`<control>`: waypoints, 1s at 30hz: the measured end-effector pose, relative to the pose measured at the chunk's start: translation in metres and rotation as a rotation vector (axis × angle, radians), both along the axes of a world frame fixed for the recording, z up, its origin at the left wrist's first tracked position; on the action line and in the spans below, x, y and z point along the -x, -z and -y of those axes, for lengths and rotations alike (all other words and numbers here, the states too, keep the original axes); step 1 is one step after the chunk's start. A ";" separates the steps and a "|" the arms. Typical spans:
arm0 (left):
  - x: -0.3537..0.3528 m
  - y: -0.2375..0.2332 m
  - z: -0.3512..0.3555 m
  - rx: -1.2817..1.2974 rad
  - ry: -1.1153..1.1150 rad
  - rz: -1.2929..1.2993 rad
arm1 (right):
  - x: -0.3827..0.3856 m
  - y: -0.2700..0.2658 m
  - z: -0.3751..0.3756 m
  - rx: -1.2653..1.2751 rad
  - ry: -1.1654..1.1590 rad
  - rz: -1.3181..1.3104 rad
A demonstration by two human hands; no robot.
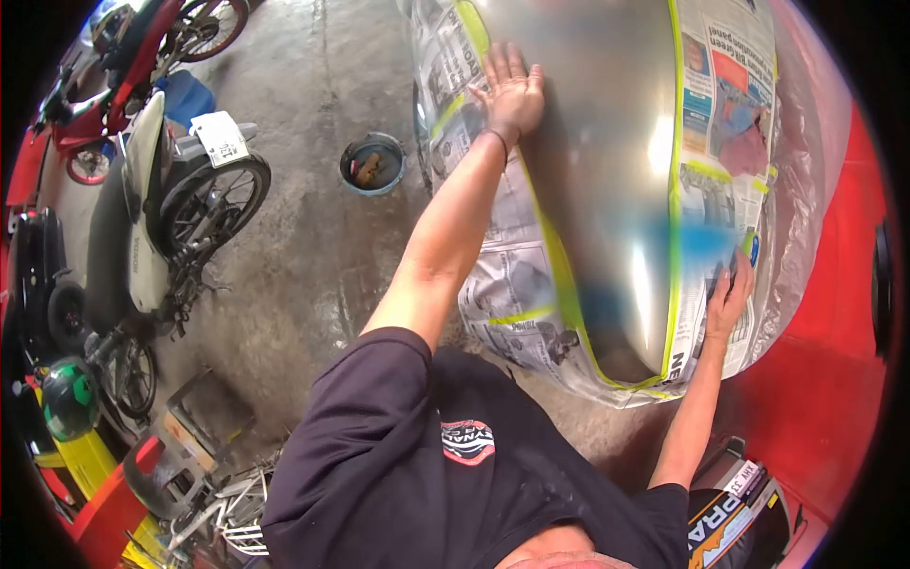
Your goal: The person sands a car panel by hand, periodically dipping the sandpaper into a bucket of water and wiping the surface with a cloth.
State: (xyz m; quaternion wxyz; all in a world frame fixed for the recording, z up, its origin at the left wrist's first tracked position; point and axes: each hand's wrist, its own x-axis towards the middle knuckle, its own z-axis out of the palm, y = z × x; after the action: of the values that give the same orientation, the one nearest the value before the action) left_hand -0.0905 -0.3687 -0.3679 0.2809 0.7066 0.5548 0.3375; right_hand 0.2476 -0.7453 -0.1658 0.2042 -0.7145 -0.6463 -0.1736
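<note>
My left hand [517, 102] lies flat with fingers spread on the upper left edge of a smooth silver-grey curved panel [588, 123], beside the taped border. Newspaper [517, 270] and yellow-green masking tape [675, 171] frame the panel on both sides. My right hand [730, 302] rests on the newspaper at the right, fingers stretched out, at the lower right of the panel. A hazy blue patch [706, 241] shows across the panel and paper just above those fingers. Clear plastic sheeting [806, 204] surrounds the masked piece.
A bucket [373, 163] with something brown inside stands on the concrete floor [303, 256]. Motorbikes fill the left side, including a black-and-white one [147, 204] and a red one [123, 62]. A green-and-black helmet [71, 398] sits lower left. Red bodywork [834, 313] lies along the right.
</note>
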 end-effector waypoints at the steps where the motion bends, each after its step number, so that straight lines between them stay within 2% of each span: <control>1: -0.007 0.007 0.008 -0.069 -0.008 -0.024 | 0.001 -0.001 0.000 0.004 -0.001 0.000; 2: -0.008 0.010 0.013 -0.141 -0.019 -0.049 | 0.002 0.000 -0.004 0.005 -0.003 -0.002; 3: 0.018 -0.062 0.085 0.001 0.076 0.119 | 0.001 0.000 -0.007 -0.004 -0.006 -0.006; 4: 0.009 -0.052 0.124 0.011 0.067 0.221 | 0.000 0.000 -0.006 -0.002 -0.014 -0.014; 5: 0.003 -0.053 0.164 0.006 0.099 0.211 | 0.000 0.001 -0.004 0.009 -0.017 -0.021; 6: 0.003 -0.053 0.174 0.023 0.108 0.210 | 0.000 0.001 -0.002 0.025 -0.007 -0.024; 8: 0.000 -0.063 0.189 0.032 0.120 0.213 | -0.001 0.002 -0.003 0.029 0.012 -0.004; 10: 0.001 -0.051 0.114 -0.033 0.046 0.204 | 0.000 -0.001 -0.005 0.059 0.009 0.001; 12: 0.008 -0.045 0.040 -0.054 0.111 -0.182 | 0.003 -0.002 -0.005 0.049 -0.012 -0.044; 13: 0.003 -0.040 0.050 -0.043 0.122 -0.182 | 0.003 -0.002 -0.003 0.060 -0.003 -0.045; 15: -0.013 -0.029 0.066 -0.235 -0.056 -0.069 | 0.004 -0.001 -0.006 0.048 -0.001 -0.018; 16: -0.031 -0.013 0.105 -0.252 -0.062 -0.088 | 0.004 -0.001 -0.009 0.037 -0.005 -0.020; 17: -0.018 -0.070 0.179 -0.036 0.002 0.141 | 0.004 -0.001 -0.010 0.030 -0.010 -0.016; 18: -0.025 -0.076 0.227 0.056 0.029 0.180 | 0.005 -0.001 -0.006 0.034 -0.014 -0.012; 19: -0.028 -0.082 0.275 0.045 0.049 0.198 | 0.004 -0.001 -0.003 0.042 -0.020 -0.014; 22: -0.026 -0.091 0.294 0.120 0.087 0.176 | 0.002 0.000 -0.007 0.013 -0.037 0.005; 25: -0.034 -0.075 0.211 0.116 -0.085 0.203 | 0.003 0.001 -0.002 -0.012 -0.014 0.067; 26: -0.032 -0.080 0.204 0.150 -0.166 0.250 | 0.001 0.003 -0.002 -0.011 -0.023 0.082; 30: -0.043 -0.090 0.270 0.194 -0.149 0.246 | -0.009 0.008 -0.005 -0.044 -0.090 0.141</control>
State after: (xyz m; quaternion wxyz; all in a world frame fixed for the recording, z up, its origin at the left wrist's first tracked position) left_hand -0.0476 -0.6383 -0.2777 0.3878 0.5864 0.5972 0.3861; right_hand 0.2571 -0.7400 -0.1736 0.1815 -0.6661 -0.6865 -0.2281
